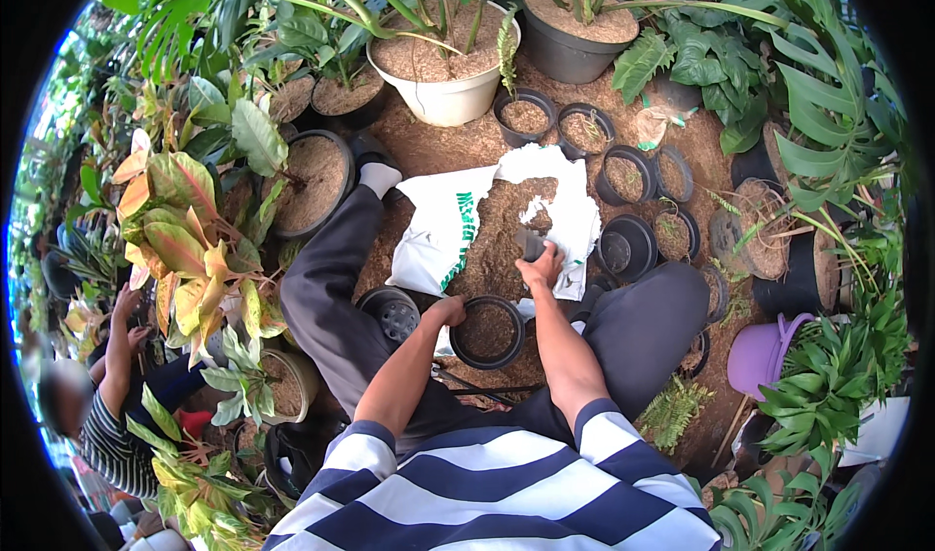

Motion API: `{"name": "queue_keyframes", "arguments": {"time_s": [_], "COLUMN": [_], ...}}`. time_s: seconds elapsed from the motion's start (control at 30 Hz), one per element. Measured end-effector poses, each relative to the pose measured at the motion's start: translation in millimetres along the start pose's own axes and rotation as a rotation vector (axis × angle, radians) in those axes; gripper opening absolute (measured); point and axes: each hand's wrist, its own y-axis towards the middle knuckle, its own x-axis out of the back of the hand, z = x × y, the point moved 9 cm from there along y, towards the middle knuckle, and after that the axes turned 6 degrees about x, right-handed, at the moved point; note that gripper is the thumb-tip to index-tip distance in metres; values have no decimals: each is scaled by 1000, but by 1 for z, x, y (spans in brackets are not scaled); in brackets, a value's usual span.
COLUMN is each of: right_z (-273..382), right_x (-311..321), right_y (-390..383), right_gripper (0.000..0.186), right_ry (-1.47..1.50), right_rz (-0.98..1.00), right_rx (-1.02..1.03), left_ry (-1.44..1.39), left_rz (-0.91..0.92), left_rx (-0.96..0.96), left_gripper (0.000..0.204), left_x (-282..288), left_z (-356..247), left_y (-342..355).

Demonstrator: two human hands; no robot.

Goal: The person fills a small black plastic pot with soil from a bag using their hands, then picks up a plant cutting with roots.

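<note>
Between my knees stands a round black plant pot (487,363) with brown planting mix inside. At its left rim is my left hand (448,311), fingers closed on the edge. Beyond the pot, my right hand (542,267) is closed around a small dark grey scoop-like piece (532,243); its exact kind is hard to make out. That piece is over loose brown planting mix (499,259), which lies on a torn white sack (426,222) with green print. Left of my left hand, an empty black pot (394,309) with a holed base rests by my leg.
Small black pots (627,244) cluster to the right, some holding mix. Large potted plants (453,101) line the far side. A purple bucket (763,358) stands right, among leafy plants. Yellow-leaved plants (185,249) crowd the left, where another person (122,429) sits.
</note>
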Motion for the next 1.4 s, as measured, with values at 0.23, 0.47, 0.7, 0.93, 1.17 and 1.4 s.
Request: {"name": "queue_keyframes", "arguments": {"time_s": [0.23, 0.47, 0.7, 0.93, 1.17, 1.4], "right_z": [-2, -27, -49, 2, 31, 40], "right_x": [-13, -21, -19, 54, 65, 45], "right_y": [-11, -1, -24, -35, -71, -79], "right_gripper": [84, 84, 85, 82, 80, 89], "right_ry": [-29, 199, 692, 534, 191, -159], "right_rz": [38, 194, 439, 481, 804, 788], "right_rx": [89, 209, -110, 105, 263, 366], "left_ry": [652, 280, -233, -293, -395, -135], "left_rz": [-15, -64, -178, -118, -82, -57], "left_rx": [-256, -110, 73, 144, 158, -19], "left_gripper": [26, 26, 30, 32, 32, 28], "left_x": [-8, 1, 33, 34, 37, 19], "left_z": [-21, -15, -12, -7, -4, -1], "left_y": [-8, 3, -11, -17, -26, 5]}}
